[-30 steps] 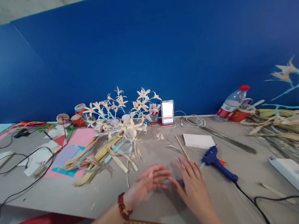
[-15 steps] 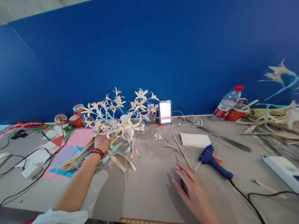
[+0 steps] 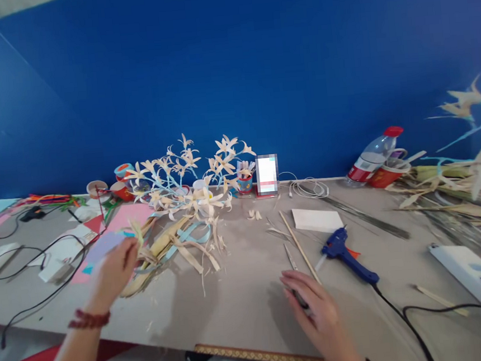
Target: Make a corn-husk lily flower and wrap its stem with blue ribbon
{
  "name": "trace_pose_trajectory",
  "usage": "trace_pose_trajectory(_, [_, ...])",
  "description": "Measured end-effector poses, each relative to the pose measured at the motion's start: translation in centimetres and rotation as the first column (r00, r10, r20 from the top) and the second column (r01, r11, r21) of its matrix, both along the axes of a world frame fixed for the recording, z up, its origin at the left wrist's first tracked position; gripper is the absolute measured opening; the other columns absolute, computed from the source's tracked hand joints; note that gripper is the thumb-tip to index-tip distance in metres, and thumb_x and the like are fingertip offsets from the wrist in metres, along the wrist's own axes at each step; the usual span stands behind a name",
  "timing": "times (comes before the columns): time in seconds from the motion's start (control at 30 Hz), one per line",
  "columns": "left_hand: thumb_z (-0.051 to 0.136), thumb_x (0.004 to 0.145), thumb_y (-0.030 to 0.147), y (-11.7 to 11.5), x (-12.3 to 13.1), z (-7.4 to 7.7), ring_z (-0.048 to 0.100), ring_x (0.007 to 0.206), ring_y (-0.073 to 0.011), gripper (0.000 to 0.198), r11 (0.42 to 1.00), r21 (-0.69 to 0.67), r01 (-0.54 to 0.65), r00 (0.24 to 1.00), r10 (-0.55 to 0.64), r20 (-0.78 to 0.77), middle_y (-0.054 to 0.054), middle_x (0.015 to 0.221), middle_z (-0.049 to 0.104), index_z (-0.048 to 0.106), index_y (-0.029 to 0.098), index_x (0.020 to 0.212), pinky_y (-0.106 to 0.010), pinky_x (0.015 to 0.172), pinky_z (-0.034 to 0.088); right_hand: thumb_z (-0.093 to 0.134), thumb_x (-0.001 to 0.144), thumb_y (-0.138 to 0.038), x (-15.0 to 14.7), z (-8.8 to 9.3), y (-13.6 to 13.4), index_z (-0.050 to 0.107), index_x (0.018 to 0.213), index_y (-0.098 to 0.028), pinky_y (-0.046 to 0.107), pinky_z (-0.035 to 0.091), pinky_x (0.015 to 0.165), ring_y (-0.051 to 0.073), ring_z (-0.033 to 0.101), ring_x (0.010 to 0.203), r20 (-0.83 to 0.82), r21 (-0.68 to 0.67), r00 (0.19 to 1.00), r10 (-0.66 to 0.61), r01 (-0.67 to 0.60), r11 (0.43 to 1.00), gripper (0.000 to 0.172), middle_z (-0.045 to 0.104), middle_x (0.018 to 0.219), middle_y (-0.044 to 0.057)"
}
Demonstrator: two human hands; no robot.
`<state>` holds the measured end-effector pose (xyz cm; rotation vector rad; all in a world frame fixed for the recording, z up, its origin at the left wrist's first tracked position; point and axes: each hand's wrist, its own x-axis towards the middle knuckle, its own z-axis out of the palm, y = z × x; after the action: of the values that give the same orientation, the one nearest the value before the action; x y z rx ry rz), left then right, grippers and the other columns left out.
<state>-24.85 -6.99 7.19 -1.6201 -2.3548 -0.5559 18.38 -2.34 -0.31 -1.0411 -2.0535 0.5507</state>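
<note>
My left hand [image 3: 114, 267], a red bead bracelet at its wrist, hovers over the table's left part, closed on a pale dried husk strip [image 3: 137, 232]. Just to its right lies a heap of husk strips and light blue ribbon [image 3: 174, 245]. Behind the heap stands a bunch of cream husk flowers on blue stems [image 3: 189, 171]. My right hand [image 3: 317, 308] lies low near the front edge, fingers curled over the dark handle of scissors [image 3: 290, 257], whose blades point away from me. A thin wooden stick [image 3: 299, 245] runs beside the blades.
A blue glue gun [image 3: 344, 251] with a black cord lies right of my right hand, behind it a white card [image 3: 317, 219] and thin wires [image 3: 365, 219]. A phone [image 3: 267, 175], bottle [image 3: 373, 156], red cup [image 3: 385, 177], husk pile [image 3: 456, 198], power strip [image 3: 471, 272], coloured paper [image 3: 120, 222], cables [image 3: 41, 262].
My left hand went from beside my right hand out to the husk flowers, then came back toward me with a husk strip. My right hand stayed on the table and closed over the scissors.
</note>
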Motion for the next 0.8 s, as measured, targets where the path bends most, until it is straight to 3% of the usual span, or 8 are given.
trace_pose_trajectory(0.13, [0.05, 0.087, 0.035, -4.4, 8.0, -5.1, 0.066, 0.078, -0.0209, 0.019, 0.97, 0.203, 0.133, 0.9, -0.204, 0.385, -0.006, 0.091, 0.07, 0.059, 0.023, 0.098, -0.029, 0.067, 0.051, 0.051, 0.091, -0.027, -2.8, 1.2, -1.1, 0.066, 0.102, -0.023, 0.033, 0.052, 0.082, 0.022, 0.065, 0.092, -0.147, -0.288, 0.978, 0.148, -0.186, 0.94, 0.02, 0.069, 0.099, 0.008])
trace_pose_trajectory(0.27, [0.054, 0.086, 0.023, -3.8, 17.1, -6.5, 0.065, 0.074, -0.02, 0.012, 0.836, 0.184, 0.517, 0.608, -0.51, 0.608, -0.005, 0.08, 0.071, 0.065, 0.025, 0.09, -0.029, 0.071, 0.051, 0.063, 0.083, -0.043, -6.0, 1.4, -2.1, 0.066, 0.099, -0.021, 0.027, 0.05, 0.068, 0.018, 0.063, 0.075, -0.513, -0.563, 0.842, 0.171, -0.479, 0.673, 0.027, 0.068, 0.089, 0.005])
trace_pose_trajectory(0.33, [0.054, 0.086, 0.022, -2.3, 20.0, -6.1, 0.064, 0.069, -0.0177, 0.01, 0.808, 0.216, 0.548, 0.484, -0.516, 0.707, -0.003, 0.075, 0.068, 0.063, 0.023, 0.091, -0.027, 0.066, 0.049, 0.068, 0.078, -0.044, -6.8, 1.2, -2.1, 0.066, 0.086, -0.02, 0.024, 0.047, 0.061, 0.014, 0.058, 0.063, -0.649, -0.621, 0.761, 0.001, -0.531, 0.577, 0.026, 0.063, 0.072, 0.0])
trace_pose_trajectory(0.43, [0.053, 0.088, 0.026, -0.3, 22.1, -5.6, 0.06, 0.064, -0.0147, 0.006, 0.824, 0.23, 0.518, 0.353, -0.45, 0.82, 0.0, 0.071, 0.063, 0.058, 0.021, 0.088, -0.023, 0.06, 0.046, 0.075, 0.073, -0.038, -6.6, 1.1, -1.9, 0.061, 0.072, -0.018, 0.02, 0.042, 0.056, 0.009, 0.051, 0.056, -0.702, -0.665, 0.653, -0.284, -0.459, 0.59, 0.024, 0.057, 0.064, -0.004])
trace_pose_trajectory(0.5, [0.054, 0.088, 0.03, 0.7, 22.7, -5.5, 0.057, 0.064, -0.0139, 0.01, 0.815, 0.207, 0.541, 0.26, -0.397, 0.88, 0.0, 0.07, 0.061, 0.055, 0.02, 0.085, -0.023, 0.059, 0.044, 0.078, 0.07, -0.034, -5.9, 1.2, -1.7, 0.059, 0.071, -0.018, 0.019, 0.044, 0.058, 0.01, 0.052, 0.059, -0.721, -0.664, 0.581, -0.378, -0.425, 0.614, 0.024, 0.057, 0.067, -0.004])
trace_pose_trajectory(0.57, [0.055, 0.087, 0.032, 1.3, 23.0, -5.4, 0.054, 0.066, -0.0135, 0.014, 0.777, 0.189, 0.6, 0.185, -0.366, 0.912, 0.0, 0.071, 0.059, 0.056, 0.019, 0.082, -0.022, 0.06, 0.042, 0.078, 0.071, -0.033, -5.1, 1.3, -1.4, 0.059, 0.073, -0.019, 0.021, 0.047, 0.059, 0.011, 0.053, 0.062, -0.734, -0.663, 0.527, -0.429, -0.416, 0.622, 0.024, 0.058, 0.069, -0.003])
trace_pose_trajectory(0.7, [0.061, 0.083, 0.032, 1.8, 22.8, -5.0, 0.048, 0.069, -0.0134, 0.02, 0.757, 0.236, 0.609, 0.134, -0.392, 0.91, 0.001, 0.071, 0.051, 0.053, 0.017, 0.071, -0.023, 0.065, 0.04, 0.074, 0.074, -0.037, -4.0, 1.3, -0.6, 0.059, 0.077, -0.019, 0.024, 0.05, 0.056, 0.013, 0.055, 0.062, -0.725, -0.671, 0.506, -0.468, -0.362, 0.648, 0.024, 0.059, 0.069, -0.002])
trace_pose_trajectory(0.8, [0.066, 0.079, 0.033, 1.8, 22.5, -4.9, 0.052, 0.074, -0.0146, 0.026, 0.773, 0.346, 0.532, -0.033, -0.389, 0.921, -0.001, 0.079, 0.051, 0.049, 0.017, 0.068, -0.025, 0.068, 0.042, 0.074, 0.075, -0.038, -3.9, 1.2, 0.0, 0.058, 0.075, -0.019, 0.023, 0.051, 0.057, 0.012, 0.056, 0.061, -0.735, -0.65, 0.497, -0.461, -0.325, 0.687, 0.025, 0.06, 0.069, -0.002])
